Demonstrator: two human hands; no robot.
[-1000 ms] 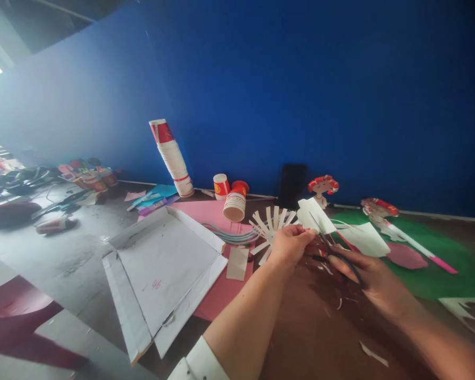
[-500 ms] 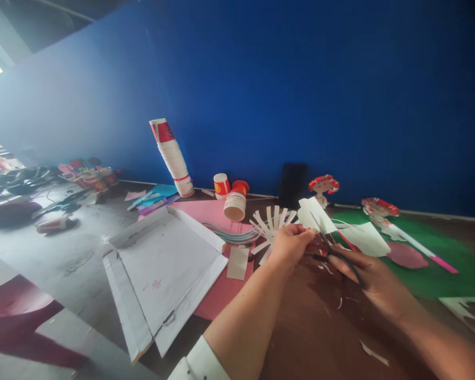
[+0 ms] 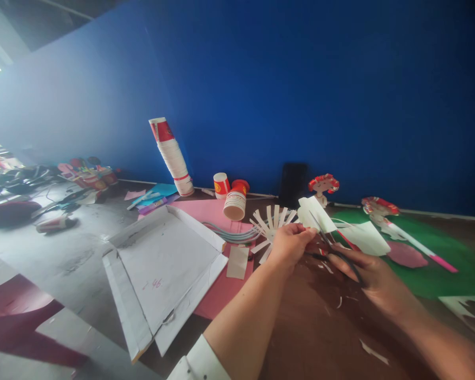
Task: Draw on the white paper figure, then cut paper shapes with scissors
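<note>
My left hand (image 3: 291, 244) pinches the lower left edge of a pale piece of paper (image 3: 315, 214). In my right hand (image 3: 364, 274) is a pair of dark-handled scissors (image 3: 347, 262), their blades lying across the paper close to my left fingertips. Just behind my left hand, a paper cup cut into splayed strips (image 3: 269, 227) lies on the table. Another pale sheet (image 3: 366, 238) rests right of the scissors. Small white scraps (image 3: 326, 267) lie below the blades.
A white box lid (image 3: 174, 264) lies at left on pink paper (image 3: 214, 301). Behind stand a leaning cup stack (image 3: 173, 161) and a small red-and-white cup (image 3: 221, 186). A dark phone (image 3: 293, 184) leans on the blue wall. A marker (image 3: 421, 247) lies on green paper (image 3: 451, 264).
</note>
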